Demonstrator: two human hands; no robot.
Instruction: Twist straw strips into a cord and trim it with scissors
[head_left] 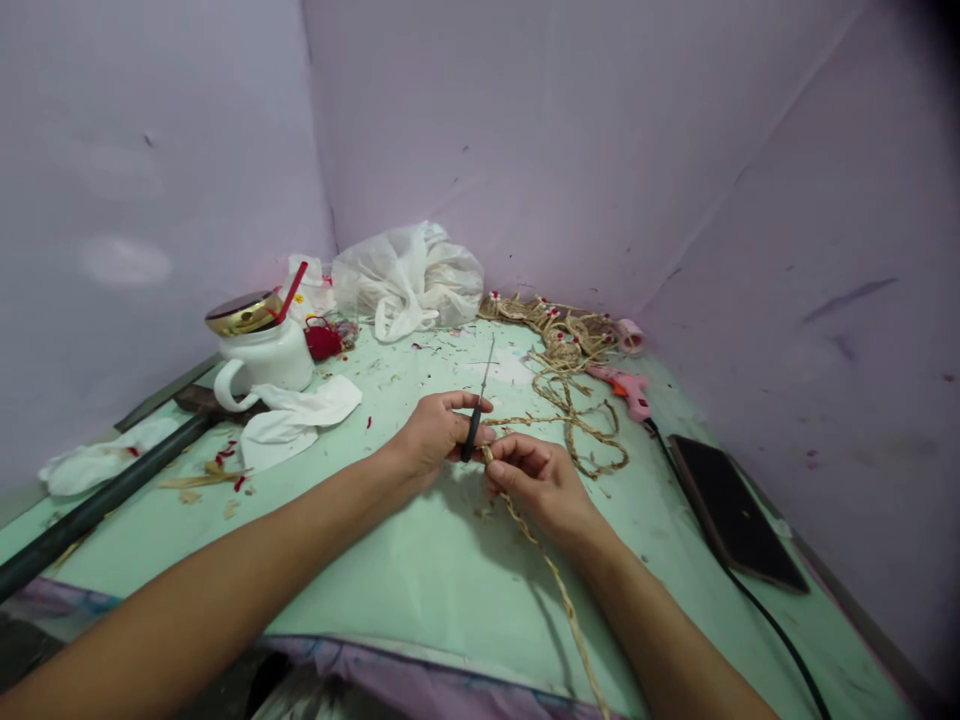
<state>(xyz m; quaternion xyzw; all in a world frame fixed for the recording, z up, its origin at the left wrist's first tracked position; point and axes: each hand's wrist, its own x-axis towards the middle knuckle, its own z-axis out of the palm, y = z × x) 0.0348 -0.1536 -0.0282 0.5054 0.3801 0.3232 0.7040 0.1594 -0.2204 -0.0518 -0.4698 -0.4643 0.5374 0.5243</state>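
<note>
My left hand (442,430) is closed around a black-handled tool with a thin metal shaft (472,432), whose tip points away from me. Its exact kind is too small to make out. My right hand (541,482) pinches a braided straw rope (551,570) close to the left fingertips. One length of the rope hangs down toward me past the table's front edge. Another runs from the hands to the right and lies in loose loops on the table. The fingers hide the spot where rope and tool come together.
Left stand a white mug (274,360) with a gold-lidded item on top, white cloth (300,420) and a hammer (112,490). Behind are a plastic bag (412,280) and woven straw pieces (566,335). Right lie a pink glue gun (630,390), its cord and a phone (739,510).
</note>
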